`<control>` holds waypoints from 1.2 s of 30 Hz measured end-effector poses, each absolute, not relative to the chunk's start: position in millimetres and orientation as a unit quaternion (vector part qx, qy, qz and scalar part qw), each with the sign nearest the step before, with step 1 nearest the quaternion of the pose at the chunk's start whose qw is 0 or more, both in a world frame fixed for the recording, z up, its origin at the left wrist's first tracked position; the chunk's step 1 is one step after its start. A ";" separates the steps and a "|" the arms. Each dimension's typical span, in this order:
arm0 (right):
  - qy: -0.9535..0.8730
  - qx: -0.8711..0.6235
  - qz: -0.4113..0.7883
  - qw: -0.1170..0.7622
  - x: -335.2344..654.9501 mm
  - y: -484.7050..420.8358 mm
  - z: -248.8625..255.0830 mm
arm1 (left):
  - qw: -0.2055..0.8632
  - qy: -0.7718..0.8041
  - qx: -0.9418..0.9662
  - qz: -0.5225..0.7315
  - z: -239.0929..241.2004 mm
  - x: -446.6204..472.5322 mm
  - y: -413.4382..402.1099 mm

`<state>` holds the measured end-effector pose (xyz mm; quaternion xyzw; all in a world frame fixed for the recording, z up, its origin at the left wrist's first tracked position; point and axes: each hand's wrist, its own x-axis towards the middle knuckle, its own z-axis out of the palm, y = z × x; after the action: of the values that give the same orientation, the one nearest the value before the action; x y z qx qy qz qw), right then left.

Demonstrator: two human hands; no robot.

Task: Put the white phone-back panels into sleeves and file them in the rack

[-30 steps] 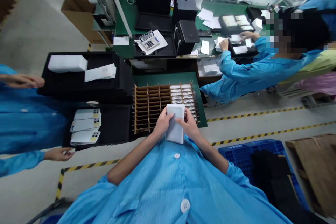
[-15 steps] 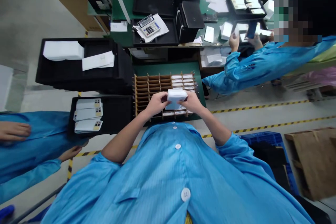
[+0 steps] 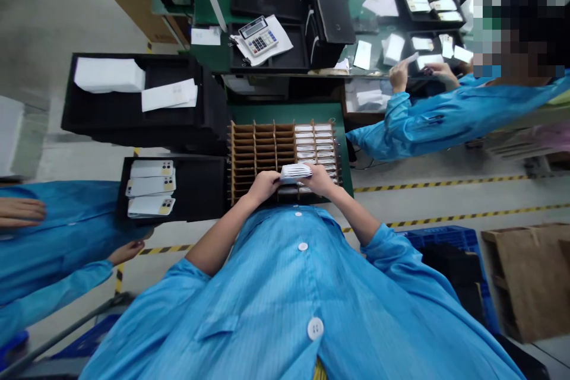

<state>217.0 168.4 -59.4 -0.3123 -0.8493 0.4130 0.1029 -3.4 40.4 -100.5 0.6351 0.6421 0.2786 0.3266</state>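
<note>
My left hand (image 3: 262, 183) and my right hand (image 3: 319, 177) are both closed round a flat white packet (image 3: 295, 173), held edge-on just above the near rows of a brown cardboard divider box (image 3: 260, 151). The box stands on a green surface. Its right-hand slots hold several white packets (image 3: 314, 142); its left-hand slots are bare. My blue sleeves and coat fill the lower part of the view.
A black tray (image 3: 196, 190) with three white phone backs (image 3: 150, 187) sits left of the box. Behind it, a black tray (image 3: 129, 110) holds white sheets. A calculator (image 3: 258, 37) lies on the green bench. Other people in blue work at right and left. A blue crate (image 3: 445, 237) stands at right.
The white packet has tipped from upright near my chest to flat and edge-on, and both hands have carried it forward and down to the box's near rows.
</note>
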 end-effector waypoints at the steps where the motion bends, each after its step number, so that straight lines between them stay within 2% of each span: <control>1: -0.857 -0.307 0.402 0.096 217.5 168.2 -59.3 | 0.321 0.644 0.634 0.283 -103.5 -1.4 39.6; 11: -0.907 -0.254 0.337 0.004 204.5 146.7 -62.9 | 0.265 0.708 0.606 0.249 -122.7 0.0 22.7; 19: -0.901 -0.276 0.334 -0.025 208.2 149.9 -67.9 | 0.297 0.702 0.618 0.192 -110.8 0.5 32.2; 24: -0.895 -0.278 0.347 -0.037 207.6 150.9 -66.7 | 0.334 0.657 0.615 0.282 -81.7 -1.0 30.2; 27: -0.901 -0.258 0.348 0.000 209.6 150.8 -57.7 | 0.342 0.632 0.601 0.350 -64.3 -3.0 25.5; 30: -0.918 -0.235 0.317 0.029 212.0 149.1 -38.9 | 0.336 0.621 0.613 0.355 -55.1 -4.4 21.3; 36: -0.935 -0.234 0.258 -0.067 205.5 145.3 -21.5 | 0.339 0.613 0.641 0.314 -62.8 -3.0 19.6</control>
<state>205.5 145.3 -21.5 -0.2339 -0.9350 0.2580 -0.0670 -3.0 19.6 -62.8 0.6410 0.6131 0.3138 0.3389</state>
